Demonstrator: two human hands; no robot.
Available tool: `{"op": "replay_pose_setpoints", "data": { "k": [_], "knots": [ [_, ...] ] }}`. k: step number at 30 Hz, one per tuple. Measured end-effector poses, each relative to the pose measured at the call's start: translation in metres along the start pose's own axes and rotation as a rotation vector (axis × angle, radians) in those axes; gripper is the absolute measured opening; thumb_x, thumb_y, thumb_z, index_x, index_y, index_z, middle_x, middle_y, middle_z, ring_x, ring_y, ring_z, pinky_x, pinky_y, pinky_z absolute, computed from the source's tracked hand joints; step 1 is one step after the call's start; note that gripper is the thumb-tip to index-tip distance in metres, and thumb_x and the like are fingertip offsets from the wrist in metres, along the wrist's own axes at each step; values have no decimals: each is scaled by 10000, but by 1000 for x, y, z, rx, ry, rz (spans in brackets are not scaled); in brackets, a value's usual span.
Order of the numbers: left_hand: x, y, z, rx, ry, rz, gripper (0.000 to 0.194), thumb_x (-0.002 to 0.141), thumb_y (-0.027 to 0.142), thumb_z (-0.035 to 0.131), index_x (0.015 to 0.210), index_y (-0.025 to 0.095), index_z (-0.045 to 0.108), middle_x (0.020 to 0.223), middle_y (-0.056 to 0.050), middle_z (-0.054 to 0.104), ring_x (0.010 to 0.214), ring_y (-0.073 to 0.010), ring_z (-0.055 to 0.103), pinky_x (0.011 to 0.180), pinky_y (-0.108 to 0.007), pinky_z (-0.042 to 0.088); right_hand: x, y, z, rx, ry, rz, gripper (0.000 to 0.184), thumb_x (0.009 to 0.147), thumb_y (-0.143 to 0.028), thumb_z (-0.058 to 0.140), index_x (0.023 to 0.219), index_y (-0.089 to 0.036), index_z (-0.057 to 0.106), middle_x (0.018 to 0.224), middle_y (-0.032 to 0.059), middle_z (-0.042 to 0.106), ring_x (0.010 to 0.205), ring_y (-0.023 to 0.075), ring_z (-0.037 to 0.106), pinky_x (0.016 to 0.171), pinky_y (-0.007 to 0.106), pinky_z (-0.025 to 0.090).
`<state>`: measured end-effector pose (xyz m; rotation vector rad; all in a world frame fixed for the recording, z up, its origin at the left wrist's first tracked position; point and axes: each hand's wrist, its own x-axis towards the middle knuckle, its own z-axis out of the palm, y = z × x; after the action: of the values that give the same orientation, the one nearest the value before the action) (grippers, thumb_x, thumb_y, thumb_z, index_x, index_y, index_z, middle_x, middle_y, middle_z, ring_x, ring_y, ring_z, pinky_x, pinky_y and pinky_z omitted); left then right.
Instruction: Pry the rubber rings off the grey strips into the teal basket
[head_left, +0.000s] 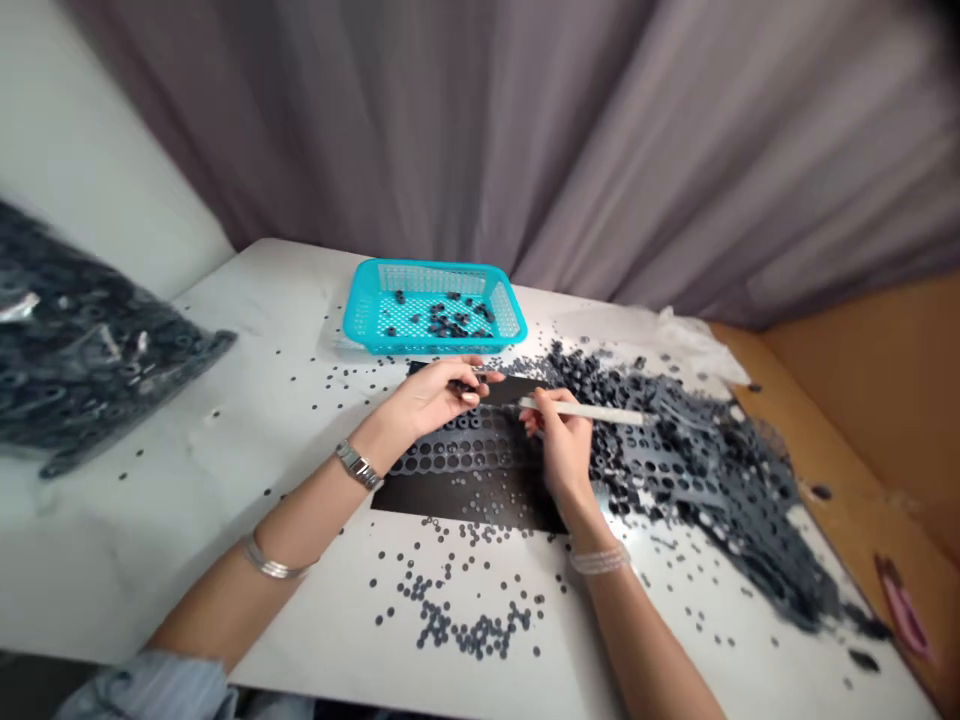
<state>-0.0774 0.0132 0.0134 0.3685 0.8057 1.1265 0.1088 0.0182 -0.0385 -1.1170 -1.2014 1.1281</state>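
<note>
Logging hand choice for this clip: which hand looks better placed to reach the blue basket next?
Probably the left hand: it is just in front of the blue basket, while the right hand is farther from it and grips a white stick.

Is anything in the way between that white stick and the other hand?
Nothing that I can see. The right hand holds the white stick, and one end points toward the left hand. Only a gap shows between them, with the black sheet below. The perforated black strip lies on that sheet, not in between.
</note>
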Motion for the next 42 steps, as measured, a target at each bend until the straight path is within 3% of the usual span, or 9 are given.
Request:
{"op": "replay_pose_setpoints", "data": {
  "k": [5, 11, 15, 18, 27, 33, 42],
  "knots": [
    [1, -1, 2, -106, -9, -8, 315, 526, -24, 481, 807, 80, 577, 707, -99, 583, 647, -160, 581, 489, -212, 322, 12, -14, 2, 49, 85, -39, 221, 785, -332, 678, 724, -174, 536, 578, -30, 601, 489, 90, 491, 487, 207, 379],
    [-1, 13, -4, -113, -70, 23, 53, 698, 104, 620, 739, 79, 595, 567, 18, 402, 476, -51, 364, 402, -202, 167, 12, -4, 19, 42, 203, -44, 255, 767, -387, 673, 749, -184, 519, 574, -43, 578, 471, 90, 471, 455, 205, 353],
    [1, 27, -21, -104, -73, 79, 118, 796, 203, 641, 767, 93, 610, 511, 78, 267, 410, -21, 194, 378, -199, 79, 7, 2, 20, 24, 278, -96, 285, 797, -405, 645, 719, -195, 469, 493, -102, 397, 409, 57, 298, 399, 183, 213],
    [2, 34, -30, -92, -68, 120, 153, 842, 238, 615, 754, 113, 606, 490, 90, 233, 393, -21, 173, 363, -190, 91, 6, -1, 19, 29, 329, -146, 301, 838, -422, 602, 721, -214, 418, 502, -112, 310, 412, 63, 246, 396, 193, 198],
    [-4, 41, -23, 36, -123, 201, 355, 853, 342, 619, 591, 190, 435, 458, 93, 194, 366, -21, 146, 348, -184, 87, 8, 5, 29, 47, 287, -101, 362, 872, -505, 541, 742, -251, 318, 517, -113, 208, 392, 86, 214, 382, 222, 195],
    [-16, 49, -14, 59, -135, 268, 339, 870, 339, 607, 604, 178, 470, 468, 99, 153, 362, -17, 136, 343, -178, 93, 1, 10, 35, 71, 188, -101, 333, 879, -493, 546, 763, -241, 362, 529, -109, 233, 412, 80, 225, 401, 209, 202],
    [-49, 56, 11, 173, -103, 348, 312, 901, 330, 563, 644, 170, 489, 458, 113, 137, 343, -19, 121, 326, -158, 128, -2, -8, 34, 104, 183, -200, 339, 878, -523, 515, 783, -247, 342, 528, -113, 233, 396, 81, 229, 382, 220, 206]
  ]
}}
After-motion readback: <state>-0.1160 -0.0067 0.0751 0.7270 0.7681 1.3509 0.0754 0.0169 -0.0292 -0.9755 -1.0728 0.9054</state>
